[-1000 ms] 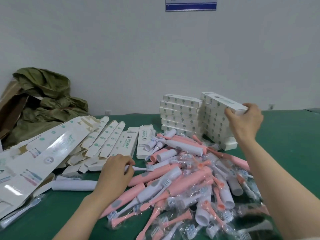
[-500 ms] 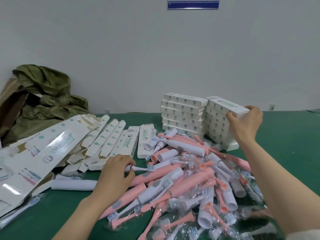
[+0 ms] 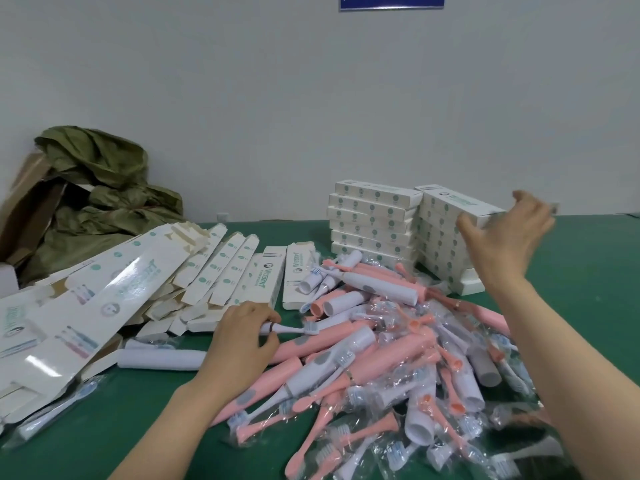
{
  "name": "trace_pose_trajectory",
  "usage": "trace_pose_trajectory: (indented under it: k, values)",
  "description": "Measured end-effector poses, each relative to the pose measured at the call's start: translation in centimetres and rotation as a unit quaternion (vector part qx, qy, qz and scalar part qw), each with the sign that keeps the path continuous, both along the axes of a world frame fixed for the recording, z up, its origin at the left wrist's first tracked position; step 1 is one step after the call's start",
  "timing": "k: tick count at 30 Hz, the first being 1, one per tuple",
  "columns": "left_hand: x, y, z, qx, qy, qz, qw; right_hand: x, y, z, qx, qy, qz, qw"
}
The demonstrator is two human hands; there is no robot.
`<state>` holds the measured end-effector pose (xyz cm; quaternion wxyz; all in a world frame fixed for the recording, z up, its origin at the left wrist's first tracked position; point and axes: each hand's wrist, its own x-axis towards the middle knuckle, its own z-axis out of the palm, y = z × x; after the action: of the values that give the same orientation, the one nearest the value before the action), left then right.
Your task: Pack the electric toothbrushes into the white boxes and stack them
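Head view: right hand [image 3: 502, 233], fingers spread and empty, hovers beside the top box [image 3: 457, 204] of the right stack [image 3: 440, 244], probably to square it. Left hand [image 3: 242, 337] fingers grasp a white toothbrush [image 3: 294, 329] at the pile [image 3: 381, 348] edge, likely next for packing. Two stacks stand on the counter [image 3: 588, 271]; the left stack [image 3: 372, 220] shows six boxes, the right is partly hidden

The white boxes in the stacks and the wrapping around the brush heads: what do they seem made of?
The white boxes look like thin printed cardboard, probably coated: crisp folded edges, and the unfolded blanks show glare. The wrapping seems thin clear plastic film: it crinkles and glints.
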<state>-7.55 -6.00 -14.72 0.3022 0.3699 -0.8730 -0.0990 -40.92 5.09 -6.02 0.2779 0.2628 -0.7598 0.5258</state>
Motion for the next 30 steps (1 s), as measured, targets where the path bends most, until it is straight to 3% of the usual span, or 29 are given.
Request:
trace_pose_trajectory:
  k: [3, 5, 8, 11, 14, 16, 18, 21, 24, 26, 28, 30]
  values:
    - [-0.3, 0.2, 0.1, 0.011, -0.003, -0.005, 1.0, 3.9, 0.5, -0.1, -0.01, 0.121, 0.069, 0.99]
    - [-0.2, 0.2, 0.0, 0.01, -0.009, -0.001, 1.0, 7.4, 0.0, -0.9, 0.042, 0.17, 0.164, 0.971]
    - [0.7, 0.4, 0.4, 0.023, -0.02, -0.029, 0.999, 12.0, -1.0, -2.7, 0.215, 0.175, 0.319, 0.906]
    - [2.2, 0.3, 1.6, 0.078, 0.0, -0.062, 0.995, 14.8, -2.1, -3.9, 0.314, 0.173, 0.401, 0.843]
    - [3.9, -1.1, 2.6, -0.02, 0.034, 0.101, 0.994, 16.3, -3.1, -4.0, 0.377, 0.201, 0.416, 0.803]
    - [5.5, -2.2, 3.9, -0.1, 0.062, 0.263, 0.957, 16.5, -3.4, -3.9, 0.387, 0.193, 0.419, 0.799]
    - [7.7, -3.6, 4.8, -0.065, 0.002, 0.366, 0.929, 16.4, -3.5, -4.0, 0.384, 0.18, 0.419, 0.803]
    - [9.8, -4.6, 4.8, 0.016, -0.1, 0.419, 0.902, 16.6, -3.7, -3.8, 0.384, 0.171, 0.424, 0.802]
    - [10.3, -3.5, 5.1, -0.044, -0.055, 0.406, 0.911, 16.7, -4.1, -3.4, 0.379, 0.165, 0.433, 0.801]
    - [9.8, -1.8, 6.0, -0.103, 0.039, 0.354, 0.929, 17.1, -4.3, -2.7, 0.33, 0.121, 0.459, 0.816]
    - [8.7, 0.5, 7.2, -0.123, 0.105, 0.25, 0.955, 18.3, -4.2, -1.5, 0.221, -0.064, 0.547, 0.805]
    - [7.4, 2.8, 7.9, -0.125, 0.097, 0.142, 0.977, 19.4, -4.2, -0.1, 0.081, -0.315, 0.64, 0.696]
